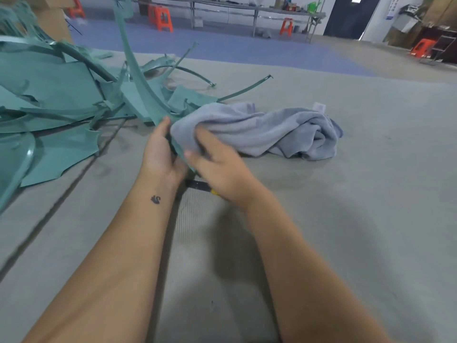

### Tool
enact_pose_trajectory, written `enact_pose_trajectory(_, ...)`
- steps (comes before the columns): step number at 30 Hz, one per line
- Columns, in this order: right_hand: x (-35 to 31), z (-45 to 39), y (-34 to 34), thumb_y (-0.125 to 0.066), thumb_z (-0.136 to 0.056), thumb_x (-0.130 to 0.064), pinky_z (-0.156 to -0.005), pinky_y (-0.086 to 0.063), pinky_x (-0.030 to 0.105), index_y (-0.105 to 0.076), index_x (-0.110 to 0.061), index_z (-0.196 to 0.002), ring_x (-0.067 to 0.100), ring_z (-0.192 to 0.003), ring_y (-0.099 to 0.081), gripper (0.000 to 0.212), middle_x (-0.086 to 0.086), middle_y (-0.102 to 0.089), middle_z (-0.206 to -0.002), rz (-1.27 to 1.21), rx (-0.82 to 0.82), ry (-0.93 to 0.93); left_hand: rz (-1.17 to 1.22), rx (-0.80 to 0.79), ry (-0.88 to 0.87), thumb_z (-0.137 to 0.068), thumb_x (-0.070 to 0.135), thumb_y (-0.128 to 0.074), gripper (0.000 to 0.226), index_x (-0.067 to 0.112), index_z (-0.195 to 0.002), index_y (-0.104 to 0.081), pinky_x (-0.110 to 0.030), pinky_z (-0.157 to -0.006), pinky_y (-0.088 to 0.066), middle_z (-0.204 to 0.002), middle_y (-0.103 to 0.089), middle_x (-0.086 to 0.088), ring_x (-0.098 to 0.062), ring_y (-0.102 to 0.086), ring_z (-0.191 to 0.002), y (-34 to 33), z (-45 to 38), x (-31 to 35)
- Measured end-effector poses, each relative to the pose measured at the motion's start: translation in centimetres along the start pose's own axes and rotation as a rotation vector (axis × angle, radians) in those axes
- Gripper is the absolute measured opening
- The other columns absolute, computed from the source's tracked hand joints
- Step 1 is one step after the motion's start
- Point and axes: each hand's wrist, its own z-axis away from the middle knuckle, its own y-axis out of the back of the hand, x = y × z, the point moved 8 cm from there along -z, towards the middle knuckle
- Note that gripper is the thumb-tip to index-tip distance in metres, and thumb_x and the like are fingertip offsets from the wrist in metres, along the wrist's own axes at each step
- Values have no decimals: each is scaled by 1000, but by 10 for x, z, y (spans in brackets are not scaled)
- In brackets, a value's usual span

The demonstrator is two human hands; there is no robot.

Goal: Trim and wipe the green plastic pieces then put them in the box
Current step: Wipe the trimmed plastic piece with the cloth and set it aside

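While we hold the long green strip [134,70] at its near end, the whole question is which way the rest of it runs from our grip. It rises from between our hands at the centre of the frame and sweeps up and away in a curve toward the upper left, so its long axis points away from us and its free length lies beyond the left hand [160,152]. That hand's grip is clamped on the strip, fingers curled round its lower part. The right hand [217,169], just beside it, has its grip closed on a fold of the grey cloth [259,131], pressed against the same strip; the rest of the cloth trails off to the right across the desk [371,206]. We judge that the wipe must travel up the strip, away from the left hand. More green pieces [49,95] lie heaped at the left. We see no box we can be sure of.
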Motion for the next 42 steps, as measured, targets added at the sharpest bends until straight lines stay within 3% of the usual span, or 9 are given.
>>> enact_pose_trajectory(3,4,-3,-25,-46,-102,-25,-111,-31,40,-54,-5,-133,23,-132,-44,37,11,-55,-138,285,-134,63,0,-85,50,-99,57,-32,71,0,-94,-74,-33,-67,-59,-96,-74,-16,-25,-73,-88,0,2,-2)
enact_pose_trajectory(10,20,-12,-12,-32,-105,-35,-116,-22,37,-44,-23,-145,15,-142,-32,43,-4,-42,-152,473,-48,-72,-28,-38,66,-102,54,-25,63,3,-109,-62,-30,-61,-59,-95,-74,-14,-22,-73,-83,0,-3,-15)
enact_pose_trajectory(21,-12,5,1,-60,-89,-9,-71,-39,37,-67,-2,-82,30,-83,-60,12,13,-69,-85,429,177,106,-80,30,87,-100,57,-28,68,2,-131,-53,-34,-74,-59,-121,-65,-18,-25,-68,-100,7,-2,-8)
enact_pose_trajectory(24,-12,4,-13,-55,-94,-11,-84,-39,40,-67,0,-88,31,-96,-58,17,14,-70,-98,347,65,88,-96,-22,155,-98,61,-27,72,-1,-120,-58,-33,-75,-57,-111,-69,-20,-26,-70,-97,4,0,-11)
enact_pose_trajectory(27,3,-3,-13,-49,-98,-24,-99,-37,39,-67,-8,-110,26,-115,-54,26,9,-67,-119,448,80,-29,-86,68,40,-103,51,-27,63,1,-133,-50,-31,-82,-55,-127,-62,-18,-27,-61,-116,9,-7,-6)
enact_pose_trajectory(31,17,-7,-4,-44,-99,-35,-104,-34,37,-63,-21,-119,23,-123,-51,32,2,-63,-127,593,172,-151,-128,122,-52,-105,43,-26,53,6,-137,-48,-31,-85,-56,-127,-62,-15,-24,-64,-111,13,-13,-4)
enact_pose_trajectory(35,26,-3,12,-42,-98,-39,-104,-29,37,-63,-28,-118,20,-124,-49,31,-4,-62,-127,614,242,-214,-241,90,-89,-106,36,-27,46,8,-135,-49,-31,-70,-60,-116,-68,-15,-23,-69,-98,11,-12,-1)
enact_pose_trajectory(39,22,1,31,-43,-97,-29,-88,-47,45,-65,-22,-80,18,-93,-59,28,-4,-68,-90,233,368,-252,-335,81,-61,-106,38,-30,44,14,-134,-53,-28,-58,-57,-102,-73,-6,-17,-73,-83,14,-10,0)
enact_pose_trajectory(42,32,5,53,-45,-92,-6,-63,-43,21,-52,-20,-69,5,-62,-44,28,-7,-48,-66,-336,574,-283,-343,83,-57,-105,40,-33,41,19,-134,-53,-32,-60,-58,-114,-70,-7,-20,-71,-93,15,-9,3)
